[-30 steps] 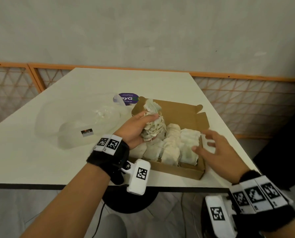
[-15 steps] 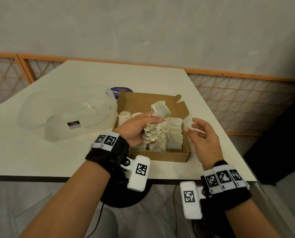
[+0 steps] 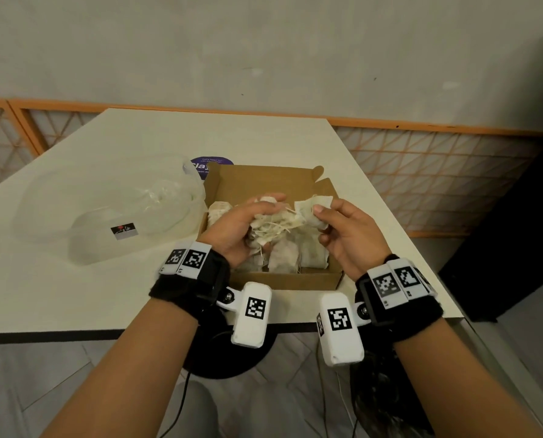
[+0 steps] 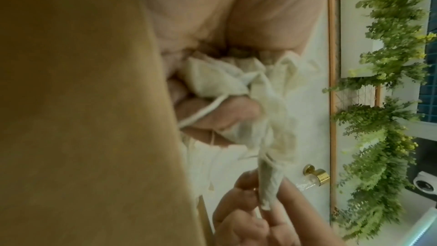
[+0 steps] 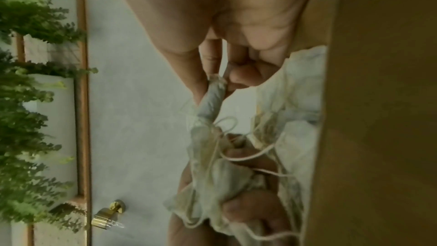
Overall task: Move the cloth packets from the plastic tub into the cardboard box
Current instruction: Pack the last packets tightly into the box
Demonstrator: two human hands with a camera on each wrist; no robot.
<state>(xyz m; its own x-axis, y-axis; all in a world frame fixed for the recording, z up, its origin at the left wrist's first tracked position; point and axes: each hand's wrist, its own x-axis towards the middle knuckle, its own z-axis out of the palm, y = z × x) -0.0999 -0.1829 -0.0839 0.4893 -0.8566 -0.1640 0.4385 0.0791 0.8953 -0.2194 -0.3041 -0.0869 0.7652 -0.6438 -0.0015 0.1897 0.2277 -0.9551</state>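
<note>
An open brown cardboard box [image 3: 263,178] sits mid-table with several cream cloth packets [image 3: 282,257] lying in it. Above the box my left hand [image 3: 248,222] grips a tangled bunch of cloth packets [image 3: 273,226] with drawstrings. My right hand [image 3: 330,222] pinches one packet [image 3: 314,207] at the right end of that bunch. The left wrist view shows the bunch [image 4: 224,79] in my left hand's curled fingers and the pinched packet [image 4: 269,180]. The right wrist view shows the pinched packet [image 5: 212,98] between thumb and fingers. The clear plastic tub [image 3: 99,216] stands left of the box.
A purple round sticker [image 3: 211,164] lies on the white table [image 3: 74,298] behind the box. The box is near the table's right and front edges. An orange lattice railing [image 3: 421,172] runs behind and to the right. A black table base [image 3: 229,358] is below.
My right hand came in from the right, and it now pinches a packet of the bunch. My left hand stayed over the box, gripping the bunch.
</note>
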